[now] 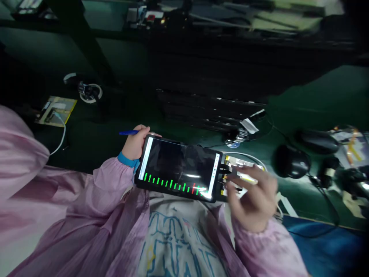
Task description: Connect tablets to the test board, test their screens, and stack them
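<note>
My left hand [135,143] grips the left end of a black-framed tablet screen [178,165], and a slim blue pen-like tool [128,132] sticks out from between its fingers. The lit screen has a row of green bars with a red one along its lower side. Short dark connectors run from the screen's right end to an opened device with bare inner parts [229,159]. Over that device hovers my right hand [255,194], blurred by motion, its thumb and fingers apart. No held thing shows in it; whether it touches the device is unclear.
Another opened device [56,111] with a white cable lies at the left beside a round metal-and-white object [90,93]. A cabled clamp-like piece [238,137] sits past the screen. Black rounded objects [292,161] stand at the right. A person's pink sleeve [20,150] intrudes from the left.
</note>
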Available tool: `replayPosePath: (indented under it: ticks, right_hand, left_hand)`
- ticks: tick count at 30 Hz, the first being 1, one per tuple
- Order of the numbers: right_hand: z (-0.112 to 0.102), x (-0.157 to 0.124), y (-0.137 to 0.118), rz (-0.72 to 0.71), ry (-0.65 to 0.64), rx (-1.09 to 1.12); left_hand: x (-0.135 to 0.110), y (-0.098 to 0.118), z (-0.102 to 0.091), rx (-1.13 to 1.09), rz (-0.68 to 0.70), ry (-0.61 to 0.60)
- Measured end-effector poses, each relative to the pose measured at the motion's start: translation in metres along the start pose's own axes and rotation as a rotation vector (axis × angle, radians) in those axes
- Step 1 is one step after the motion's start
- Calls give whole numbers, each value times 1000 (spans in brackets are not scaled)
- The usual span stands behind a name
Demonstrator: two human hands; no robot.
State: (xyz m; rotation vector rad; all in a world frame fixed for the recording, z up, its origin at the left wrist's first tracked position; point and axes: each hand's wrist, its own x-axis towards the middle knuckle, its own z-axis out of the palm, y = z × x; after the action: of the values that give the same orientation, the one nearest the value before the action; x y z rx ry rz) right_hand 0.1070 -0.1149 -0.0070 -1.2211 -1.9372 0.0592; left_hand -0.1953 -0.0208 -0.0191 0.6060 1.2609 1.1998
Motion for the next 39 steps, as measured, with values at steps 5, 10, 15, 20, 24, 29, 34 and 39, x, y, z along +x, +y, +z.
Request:
replayPosePath:
  ticks: [5, 10, 15, 20, 24, 29, 34, 39]
  right_hand:
    - [10, 16, 75, 192, -140, -138]
    - [39, 24, 98, 117, -268, -285]
    - [10, 21, 78, 251, -140, 2]
    - [-21, 5, 53, 246, -333, 233]
    - [-15, -10, 54, 248, -373, 201]
    - [-5, -17, 62, 256, -355, 272]
    - [-7, -18, 67, 226, -347, 288]
    - [-8, -21, 71, 160, -351, 278]
  left_hand:
    - [-1, 5, 3, 53, 7, 30]
    - [0, 11, 8, 77, -35, 90]
    - [4, 12, 8, 185, 8, 102]
    - [11, 14, 2, 265, 7, 87]
    - [14, 18, 2, 268, 3, 94]
    - [12, 21, 5, 316, 61, 89]
    - [12, 21, 4, 330, 79, 64]
    - [13, 19, 4, 338, 101, 74]
